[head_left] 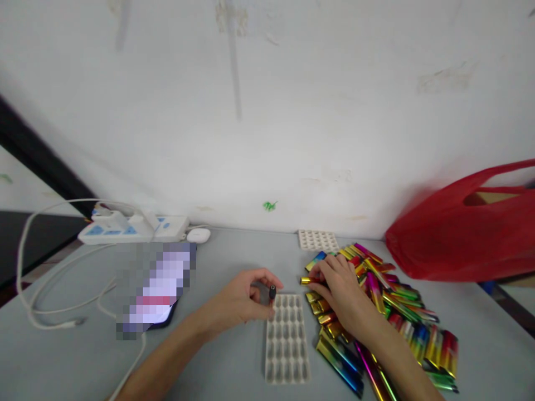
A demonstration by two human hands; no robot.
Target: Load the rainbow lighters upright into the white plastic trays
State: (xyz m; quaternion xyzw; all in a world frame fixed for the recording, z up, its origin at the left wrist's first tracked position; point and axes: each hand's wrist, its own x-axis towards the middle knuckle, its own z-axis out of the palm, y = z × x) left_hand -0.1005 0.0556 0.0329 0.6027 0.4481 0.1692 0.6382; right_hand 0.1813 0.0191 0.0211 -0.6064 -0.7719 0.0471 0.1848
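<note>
Two small pieces face each other across a short gap. The right hand, the nearer one, has thumb and forefinger clamped on a gold tube that juts from its fingertips with its long axis toward nine o'clock. Between eight and nine o'clock from that free end, the left hand has its fingers curled closed about a black cylinder, end outward, with the celled tray toward five o'clock. The tube is mirror-bright and smooth, its far end covered by the hand; the cylinder is dark with a pale-ringed end.
</note>
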